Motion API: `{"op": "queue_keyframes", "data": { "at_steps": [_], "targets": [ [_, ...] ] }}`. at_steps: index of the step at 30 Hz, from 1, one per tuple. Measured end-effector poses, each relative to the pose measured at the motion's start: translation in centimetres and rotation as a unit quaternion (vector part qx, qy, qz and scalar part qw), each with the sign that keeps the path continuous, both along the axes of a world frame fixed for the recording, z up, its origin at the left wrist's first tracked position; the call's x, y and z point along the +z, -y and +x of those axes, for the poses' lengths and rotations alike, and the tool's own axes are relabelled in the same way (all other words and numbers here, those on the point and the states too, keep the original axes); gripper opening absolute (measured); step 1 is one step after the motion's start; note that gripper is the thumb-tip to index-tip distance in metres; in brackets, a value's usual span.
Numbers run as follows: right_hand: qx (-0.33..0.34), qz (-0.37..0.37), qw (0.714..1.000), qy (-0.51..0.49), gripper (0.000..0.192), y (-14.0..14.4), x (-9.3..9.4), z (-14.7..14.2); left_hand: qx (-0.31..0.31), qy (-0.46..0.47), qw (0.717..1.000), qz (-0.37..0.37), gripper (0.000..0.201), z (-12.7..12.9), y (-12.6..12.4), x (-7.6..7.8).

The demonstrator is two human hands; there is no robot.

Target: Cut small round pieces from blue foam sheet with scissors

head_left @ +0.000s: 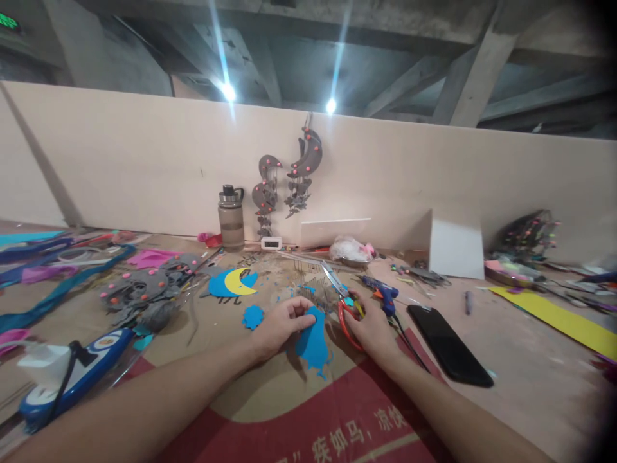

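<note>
Blue foam sheet lies just below the middle of the frame on the cardboard-covered counter, its upper edge pinched in the grip of the left hand, thumb and fingers clamped together on it. Just to its right, the right hand has its grip closed through the red handles of a pair of scissors, whose blades stand apart and point up and to the left, above the sheet's upper right edge. A small blue offcut rests on the counter just left of the left hand. Further up, a blue and yellow moon cutout lies flat. A blue glue gun sits just beyond the right hand, and a black phone lies to the right of it. At the back, near the wall, stands a grey water bottle, with grey moon hangings on the wall beside it. Grey foam shapes with pink dots are heaped at centre left.
</note>
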State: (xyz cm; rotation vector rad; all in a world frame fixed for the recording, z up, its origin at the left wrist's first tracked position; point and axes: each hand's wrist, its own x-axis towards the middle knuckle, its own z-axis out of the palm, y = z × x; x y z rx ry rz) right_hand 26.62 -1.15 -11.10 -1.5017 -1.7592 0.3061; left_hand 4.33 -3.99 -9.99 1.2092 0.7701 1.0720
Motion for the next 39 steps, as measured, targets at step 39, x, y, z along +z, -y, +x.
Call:
{"op": "queue_keyframes", "data": {
  "at_steps": [39],
  "targets": [
    [-0.026, 0.093, 0.993, 0.065, 0.047, -1.3, -0.3, 0.7, 0.147, -0.007, 0.989, 0.023, 0.043, -0.4, -1.4, -0.7]
  ]
}}
